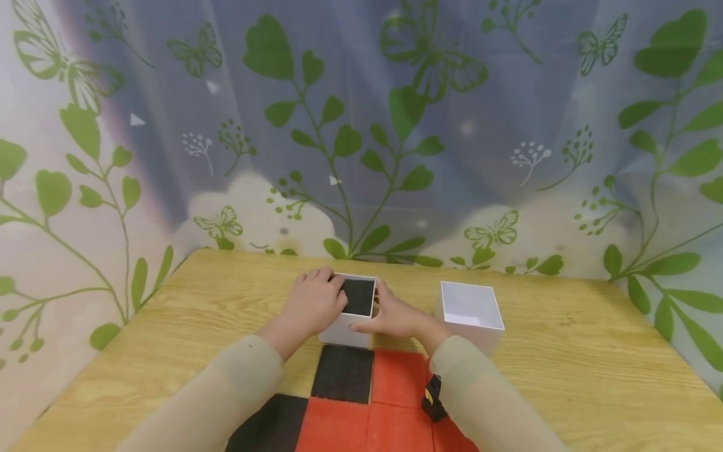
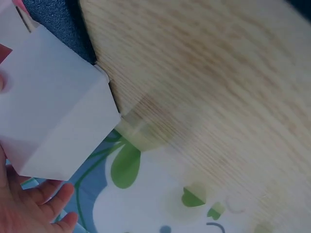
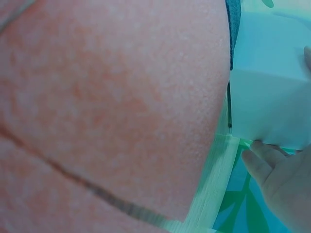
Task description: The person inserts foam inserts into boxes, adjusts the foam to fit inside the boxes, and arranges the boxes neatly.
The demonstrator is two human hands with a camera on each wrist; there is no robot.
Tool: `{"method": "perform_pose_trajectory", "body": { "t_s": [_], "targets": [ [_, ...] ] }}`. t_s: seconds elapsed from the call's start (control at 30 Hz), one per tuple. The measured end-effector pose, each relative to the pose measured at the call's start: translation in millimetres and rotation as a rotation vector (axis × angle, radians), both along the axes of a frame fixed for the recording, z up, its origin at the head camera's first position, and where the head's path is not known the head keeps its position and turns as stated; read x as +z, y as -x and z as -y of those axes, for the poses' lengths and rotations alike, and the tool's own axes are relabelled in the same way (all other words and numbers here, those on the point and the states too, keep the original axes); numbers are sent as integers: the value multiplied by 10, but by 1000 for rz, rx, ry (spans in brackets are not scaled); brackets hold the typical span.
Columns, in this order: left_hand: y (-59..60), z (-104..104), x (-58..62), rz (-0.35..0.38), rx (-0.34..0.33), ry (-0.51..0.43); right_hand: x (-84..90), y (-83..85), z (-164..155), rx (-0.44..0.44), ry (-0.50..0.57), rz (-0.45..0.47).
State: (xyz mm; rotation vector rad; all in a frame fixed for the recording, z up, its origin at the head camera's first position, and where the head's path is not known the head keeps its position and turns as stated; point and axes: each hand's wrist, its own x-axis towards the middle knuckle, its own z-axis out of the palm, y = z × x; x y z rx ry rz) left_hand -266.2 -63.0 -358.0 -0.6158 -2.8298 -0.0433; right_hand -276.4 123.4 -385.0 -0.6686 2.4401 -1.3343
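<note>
Grips a white box [image 1: 341,333] just below the centre of the frame with both hands: curls the left hand [image 1: 313,301] over the left wall, with the thumb at the opening, and clasps the right wall with the right hand [image 1: 398,312], bracing that thumb against the front. Cannot tell of any fingertip contact with the black square [image 1: 359,297] inside the box, just below the rim.

Looks like steadying or setting the filled box. Probably calls next for squaring the walls evenly, then loosening both hands together without tipping.

Has a black tile [image 1: 342,375] just in front of the box, and red tiles [image 1: 398,424] at the lower centre on the tabletop [image 1: 576,364]. Leaves a second white box [image 1: 471,301] open, right of centre, well apart from the first.
</note>
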Motion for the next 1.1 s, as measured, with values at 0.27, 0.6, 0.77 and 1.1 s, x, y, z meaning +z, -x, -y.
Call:
{"method": "perform_pose_trajectory", "body": {
  "t_s": [0.27, 0.6, 0.77, 1.1],
  "targets": [
    [-117, 179, 43, -123, -72, -69, 6, -16, -10, -37, -29, 21],
    [-242, 317, -26, -175, -141, -28, -12, -8, 5, -23, 8, 7],
    [-257, 320, -28, -184, -143, -36, 10, 1, 10, -24, -4, 11],
    [-206, 219, 4, -107, -143, -19, 28, -15, 9, 13, 6, -7]
  ]
}}
